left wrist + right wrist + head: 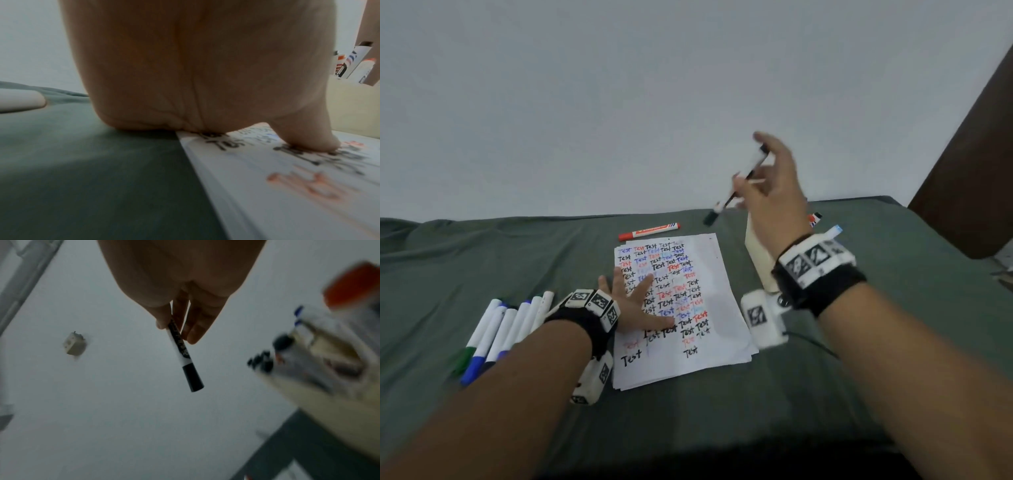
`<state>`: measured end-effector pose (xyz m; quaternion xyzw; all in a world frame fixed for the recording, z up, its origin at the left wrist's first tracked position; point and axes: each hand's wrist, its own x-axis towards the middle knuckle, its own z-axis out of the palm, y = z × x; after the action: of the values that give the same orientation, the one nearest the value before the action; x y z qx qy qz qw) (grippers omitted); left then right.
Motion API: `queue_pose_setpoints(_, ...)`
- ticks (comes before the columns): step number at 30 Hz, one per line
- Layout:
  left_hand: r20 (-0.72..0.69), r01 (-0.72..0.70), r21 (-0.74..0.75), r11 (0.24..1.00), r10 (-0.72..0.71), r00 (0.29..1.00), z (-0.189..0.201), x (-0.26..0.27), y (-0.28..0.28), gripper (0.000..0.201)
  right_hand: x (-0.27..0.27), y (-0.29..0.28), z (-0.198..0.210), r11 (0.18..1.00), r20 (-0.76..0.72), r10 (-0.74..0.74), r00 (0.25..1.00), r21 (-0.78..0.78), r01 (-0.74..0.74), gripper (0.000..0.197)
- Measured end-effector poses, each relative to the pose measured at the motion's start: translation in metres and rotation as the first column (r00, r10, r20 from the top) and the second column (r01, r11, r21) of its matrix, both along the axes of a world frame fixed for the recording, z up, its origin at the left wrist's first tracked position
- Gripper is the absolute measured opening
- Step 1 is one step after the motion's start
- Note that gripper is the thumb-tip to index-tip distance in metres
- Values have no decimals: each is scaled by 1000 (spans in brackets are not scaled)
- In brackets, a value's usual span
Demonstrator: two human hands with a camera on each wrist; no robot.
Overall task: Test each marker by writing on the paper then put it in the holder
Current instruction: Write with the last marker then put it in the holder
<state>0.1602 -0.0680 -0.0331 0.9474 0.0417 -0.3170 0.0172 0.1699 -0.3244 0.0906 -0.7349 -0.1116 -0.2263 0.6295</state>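
- Both forearms reach in from the near edge, each with a strapped wrist camera.
- Fingers of the right hand (767,192) pinch a black-capped marker (736,186), raised in the air just above the cream holder (758,263), capped end pointing down and left.
- Spread flat, the left hand (635,301) presses its straight fingers on the paper (722,301), nothing clasped.
- Rows of "Test" in black, red and blue cover the paper, a stack of sheets on the green cloth (825,394).
- Several markers already stand in the holder, just right of the paper.
- Beyond the top edge of the paper lies a red marker (649,231).
- Left of the left wrist, a row of loose markers (500,329) rests on the cloth.
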Motion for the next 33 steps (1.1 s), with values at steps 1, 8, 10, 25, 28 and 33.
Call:
queue_pose_setpoints(1,2,-1,-1,1000,1,1000,0,-1,0,133,8,-11,13,997,32,-67,997,-31,68,63)
queue_pose_setpoints(8,11,-15,-22,1000,15,1000,0,-3,-2,127,51,-69,39,905,100,-371,923,-186,383,52)
queue_pose_setpoints(10,15,-15,-22,1000,15,1000,-1,-3,-2,127,59,-75,28,850,58,-410,910,-338,404,40)
queue_pose_setpoints(25,-11,-24,-39,999,23,1000,-2,1,1,129,41,-22,41,637,-191,-140,972,-769,-59,47)
queue_pose_setpoints(28,-12,-32,-41,999,32,999,-5,4,1,132,29,13,34,399,-314,66,947,-862,-313,66)
queue_pose_setpoints(33,4,-33,-27,999,33,999,-8,5,2,134,22,51,-41,17,-496,-10,868,-868,-496,90)
